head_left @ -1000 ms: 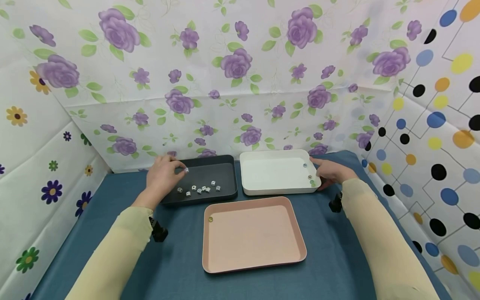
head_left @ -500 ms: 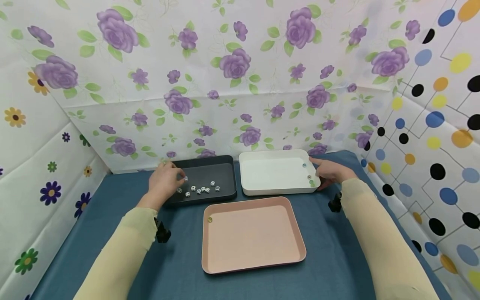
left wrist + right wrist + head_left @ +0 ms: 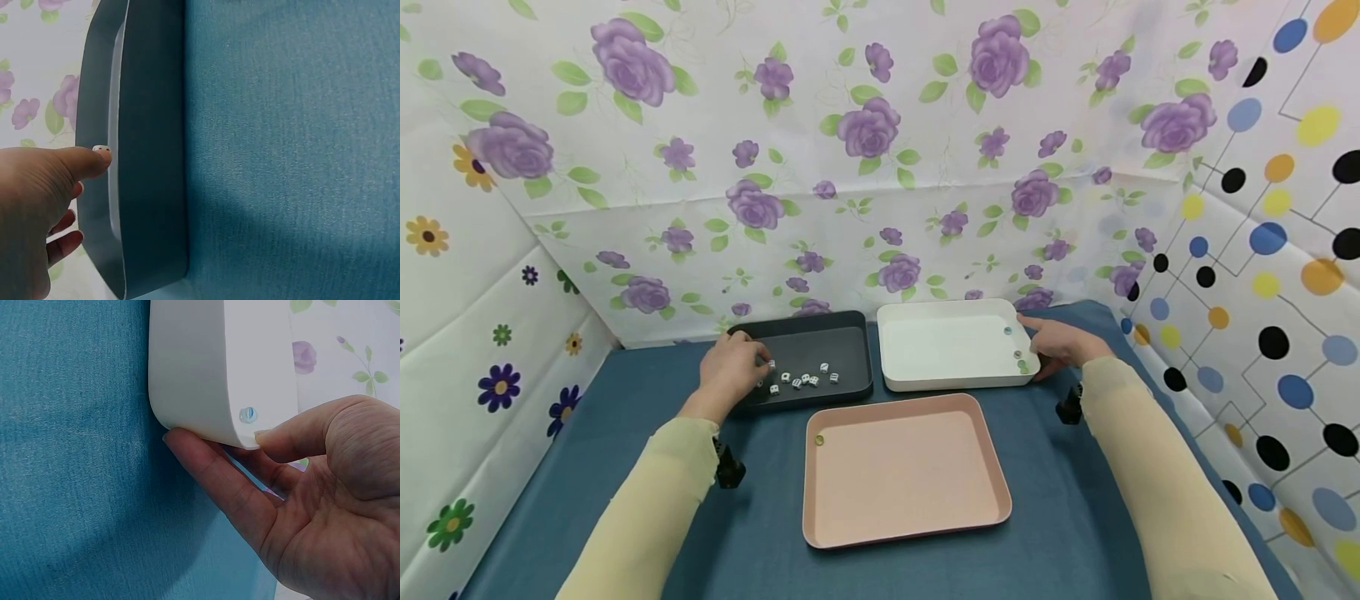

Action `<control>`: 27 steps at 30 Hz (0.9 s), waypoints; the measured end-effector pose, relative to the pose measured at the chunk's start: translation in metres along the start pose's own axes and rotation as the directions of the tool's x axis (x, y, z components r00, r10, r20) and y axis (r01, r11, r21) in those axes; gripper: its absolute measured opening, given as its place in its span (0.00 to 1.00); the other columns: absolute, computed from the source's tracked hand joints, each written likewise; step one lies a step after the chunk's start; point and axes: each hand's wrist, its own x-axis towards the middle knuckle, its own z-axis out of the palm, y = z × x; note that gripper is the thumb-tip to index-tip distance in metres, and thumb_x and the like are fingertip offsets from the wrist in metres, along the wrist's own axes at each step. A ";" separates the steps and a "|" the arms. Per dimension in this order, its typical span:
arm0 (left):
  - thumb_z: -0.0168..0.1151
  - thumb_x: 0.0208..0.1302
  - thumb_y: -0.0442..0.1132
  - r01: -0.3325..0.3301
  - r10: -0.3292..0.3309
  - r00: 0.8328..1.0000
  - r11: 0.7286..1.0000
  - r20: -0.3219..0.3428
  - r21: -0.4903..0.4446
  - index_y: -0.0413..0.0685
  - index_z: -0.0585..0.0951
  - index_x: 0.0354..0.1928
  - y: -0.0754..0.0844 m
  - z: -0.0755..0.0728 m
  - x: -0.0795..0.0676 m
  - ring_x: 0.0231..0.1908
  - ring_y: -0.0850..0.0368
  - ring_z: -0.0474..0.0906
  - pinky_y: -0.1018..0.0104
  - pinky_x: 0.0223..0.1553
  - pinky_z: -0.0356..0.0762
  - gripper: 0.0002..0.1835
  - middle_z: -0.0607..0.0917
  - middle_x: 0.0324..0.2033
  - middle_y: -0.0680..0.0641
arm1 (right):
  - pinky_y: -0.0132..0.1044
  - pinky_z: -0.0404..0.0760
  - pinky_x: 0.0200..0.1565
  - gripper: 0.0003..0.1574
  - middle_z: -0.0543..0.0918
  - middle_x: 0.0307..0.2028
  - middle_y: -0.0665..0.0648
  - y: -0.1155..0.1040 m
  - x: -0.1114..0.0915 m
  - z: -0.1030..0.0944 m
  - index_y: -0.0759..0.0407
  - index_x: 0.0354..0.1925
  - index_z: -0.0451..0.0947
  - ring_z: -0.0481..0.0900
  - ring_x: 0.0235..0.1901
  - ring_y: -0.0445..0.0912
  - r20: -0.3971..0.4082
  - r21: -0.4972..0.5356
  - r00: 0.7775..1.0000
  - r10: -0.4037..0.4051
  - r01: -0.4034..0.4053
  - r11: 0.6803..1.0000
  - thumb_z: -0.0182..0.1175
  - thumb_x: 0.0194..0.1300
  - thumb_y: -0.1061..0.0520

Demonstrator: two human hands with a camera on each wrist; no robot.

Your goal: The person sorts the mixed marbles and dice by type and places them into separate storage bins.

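My left hand (image 3: 730, 372) is over the left end of the black tray (image 3: 850, 333), pinching a white die (image 3: 101, 149) between thumb and fingers. Several more white dice with dark pips (image 3: 806, 379) lie scattered along the near part of that tray's floor. On the other side, my right hand (image 3: 1060, 343) grips the right end of the white tray (image 3: 947, 333), thumb on the rim and fingers against the outer wall. Inside it, glass marbles sit near the right end; one clear marble with a blue swirl (image 3: 249, 415) shows in the right wrist view.
A pink tray (image 3: 910, 475) stands in front of the other two, with one yellowish marble (image 3: 819, 440) at its far left corner. Blue cloth (image 3: 760, 533) covers the table. Patterned sheets (image 3: 820, 150) hang behind and at both sides.
My left hand has moved nearer and slightly right over the black tray, bringing the pinched die down towards the other dice. The right hand keeps its grip on the white tray.
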 end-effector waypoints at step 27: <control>0.67 0.71 0.47 -0.040 0.014 0.988 0.985 -0.153 -0.170 0.52 0.85 0.60 0.006 -0.022 -0.013 0.52 0.39 0.71 0.41 0.47 0.74 0.19 0.78 0.53 0.42 | 0.51 0.86 0.44 0.55 0.41 0.77 0.76 0.000 0.000 0.000 0.44 0.82 0.28 0.83 0.47 0.62 0.006 0.000 1.000 -0.007 0.007 1.000 0.42 0.71 0.72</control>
